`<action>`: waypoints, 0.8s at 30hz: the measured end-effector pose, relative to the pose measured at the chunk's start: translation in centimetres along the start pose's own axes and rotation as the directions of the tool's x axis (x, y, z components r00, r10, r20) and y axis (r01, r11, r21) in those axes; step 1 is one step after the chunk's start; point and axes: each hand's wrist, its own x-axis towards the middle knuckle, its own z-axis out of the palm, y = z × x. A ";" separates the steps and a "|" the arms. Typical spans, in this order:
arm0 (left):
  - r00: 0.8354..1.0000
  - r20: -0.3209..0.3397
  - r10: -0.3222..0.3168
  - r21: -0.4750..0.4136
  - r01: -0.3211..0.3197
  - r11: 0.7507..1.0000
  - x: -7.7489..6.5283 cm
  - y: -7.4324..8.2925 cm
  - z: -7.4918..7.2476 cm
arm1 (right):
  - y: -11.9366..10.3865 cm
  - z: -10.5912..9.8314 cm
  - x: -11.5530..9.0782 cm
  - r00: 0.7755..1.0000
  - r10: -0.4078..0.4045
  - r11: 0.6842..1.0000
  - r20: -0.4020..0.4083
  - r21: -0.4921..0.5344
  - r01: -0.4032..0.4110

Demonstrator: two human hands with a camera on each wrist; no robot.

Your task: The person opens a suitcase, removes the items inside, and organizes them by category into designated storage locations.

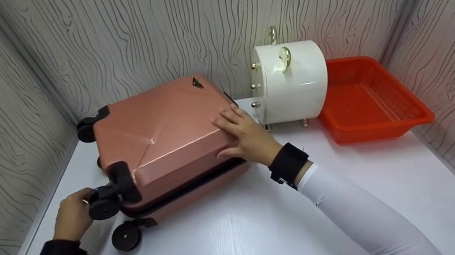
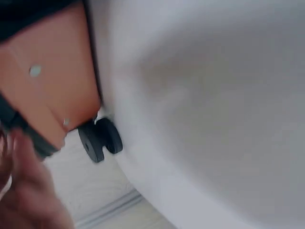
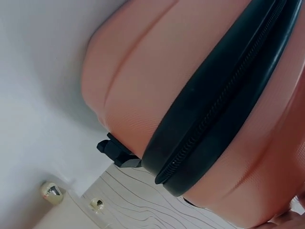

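Observation:
A pink hard-shell suitcase (image 1: 165, 127) lies on its broad side on the white table, its black wheels (image 1: 103, 202) toward the left. At the near left wheel, my left hand (image 1: 72, 217) has its fingers curled about the wheel; the wheel partly hides them, and they look blurred in the left wrist view. My right hand (image 1: 251, 139) rests spread over the near right corner, fingers on the top face and thumb down the side. In the right wrist view, the black zipper band (image 3: 214, 105) runs round the suitcase's side.
Right of the suitcase stands a white drum-shaped container (image 1: 294, 82) with gold handles and small feet. Beside it sits a red plastic basket (image 1: 370, 132) with perforated sides. Wood-grain patterned walls (image 1: 177, 23) enclose the table (image 1: 226, 243) at the back and both sides.

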 end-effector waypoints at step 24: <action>0.955 -0.057 0.291 -0.264 -0.295 0.918 -0.8 9.8 -2.1 | -4.7 1.8 -6.4 0.995 0.036 0.987 -0.090 -0.153 -0.050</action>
